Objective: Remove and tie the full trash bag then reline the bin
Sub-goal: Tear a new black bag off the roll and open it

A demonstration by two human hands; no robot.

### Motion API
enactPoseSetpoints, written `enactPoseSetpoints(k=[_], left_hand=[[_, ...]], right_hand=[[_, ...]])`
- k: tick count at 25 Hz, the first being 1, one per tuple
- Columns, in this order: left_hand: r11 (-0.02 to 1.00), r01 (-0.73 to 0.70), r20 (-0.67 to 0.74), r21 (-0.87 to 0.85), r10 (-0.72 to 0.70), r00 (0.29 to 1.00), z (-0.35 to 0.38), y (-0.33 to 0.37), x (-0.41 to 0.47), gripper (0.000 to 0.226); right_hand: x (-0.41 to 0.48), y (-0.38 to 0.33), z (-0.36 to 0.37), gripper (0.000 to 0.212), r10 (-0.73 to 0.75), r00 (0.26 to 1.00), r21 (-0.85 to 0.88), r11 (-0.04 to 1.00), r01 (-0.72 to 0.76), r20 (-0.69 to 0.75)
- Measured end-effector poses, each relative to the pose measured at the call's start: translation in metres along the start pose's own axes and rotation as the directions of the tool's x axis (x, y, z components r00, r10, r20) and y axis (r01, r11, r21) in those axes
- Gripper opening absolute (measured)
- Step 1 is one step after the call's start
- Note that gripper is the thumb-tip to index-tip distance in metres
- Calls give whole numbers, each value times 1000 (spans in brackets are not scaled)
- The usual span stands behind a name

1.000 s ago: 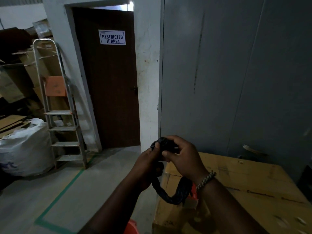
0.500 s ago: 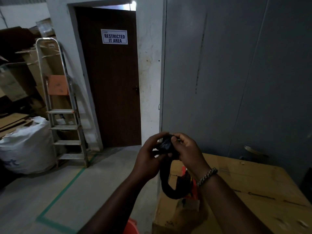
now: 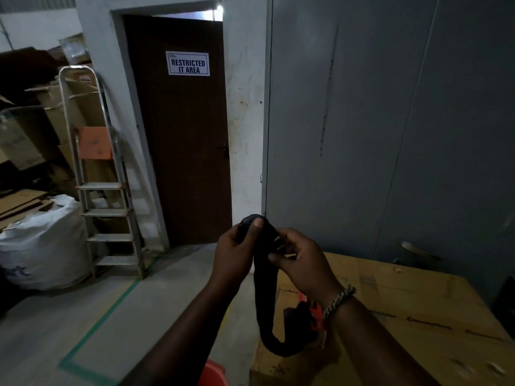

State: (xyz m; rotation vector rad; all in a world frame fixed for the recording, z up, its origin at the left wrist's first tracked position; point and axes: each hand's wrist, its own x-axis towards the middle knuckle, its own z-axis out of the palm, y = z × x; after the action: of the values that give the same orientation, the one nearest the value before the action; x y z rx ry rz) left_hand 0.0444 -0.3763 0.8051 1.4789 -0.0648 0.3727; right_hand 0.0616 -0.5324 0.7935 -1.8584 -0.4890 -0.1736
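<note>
A: Black plastic, rolled tight: the trash bag [image 3: 264, 277] hangs as a twisted rope between both hands, in front of the chest. Upper end bunched into a knob, lower part sagging in a loop over the near corner of the cardboard box [image 3: 390, 316].

B: Grip, left side?

A: The left hand [image 3: 237, 252] is closed around the upper part of the roll, thumb pressed up against the knob at the top. Fingers wrapped; no gap visible.

B: And the other?

A: The right hand [image 3: 301, 263] pinches the same roll just beside the left, fingertips curled onto the plastic. A beaded bracelet [image 3: 338, 300] sits on that wrist. Hands nearly touching.

B: Loop's lower end?

A: It curls back up near an orange label [image 3: 316, 316] under the right wrist. Whether the label belongs to the roll, cannot tell; too dark.

B: Surroundings?

A: A brown door [image 3: 189, 140] with a sign [image 3: 187, 63] reading "RESTRICTED IT AREA" straight ahead. A metal stepladder [image 3: 103, 190] leans left of it, a filled white sack [image 3: 44, 246] on the floor beside the ladder. Green tape [image 3: 100, 321] marks the grey floor. An orange object [image 3: 213, 373] shows at the bottom edge; identity unclear.
</note>
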Motion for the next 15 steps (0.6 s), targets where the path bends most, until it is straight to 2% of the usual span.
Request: enactPoseSetpoints(k=[3, 5, 7, 9, 10, 12, 15], left_hand=[[998, 56, 97, 16, -58, 994, -3, 2, 0, 28], [996, 90, 191, -1, -88, 978, -6, 0, 0, 34], [992, 115, 260, -49, -99, 961, -10, -3, -1, 44], [993, 108, 328, -41, -88, 940, -13, -4, -3, 47], [996, 87, 356, -5, -79, 931, -13, -5, -5, 39], [991, 30, 350, 132, -75, 934, -10, -4, -6, 22], [953, -107, 279, 285, 24, 960, -6, -5, -4, 62]], right_hand=[[-4, -14, -4, 75, -119, 993, -28, 993, 119, 1], [-4, -18, -5, 70, -204, 979, -47, 978, 205, 27], [-4, -19, -7, 53, -236, 971, -43, 971, 237, 17], [-3, -19, -7, 30, -204, 978, -7, 979, 204, -54], [-1, -18, -8, 19, -181, 978, 10, 983, 183, -105], [2, -16, -9, 21, -133, 969, 25, 990, 141, -209], [7, -15, -11, 32, -11, 965, 94, 995, 36, -262]])
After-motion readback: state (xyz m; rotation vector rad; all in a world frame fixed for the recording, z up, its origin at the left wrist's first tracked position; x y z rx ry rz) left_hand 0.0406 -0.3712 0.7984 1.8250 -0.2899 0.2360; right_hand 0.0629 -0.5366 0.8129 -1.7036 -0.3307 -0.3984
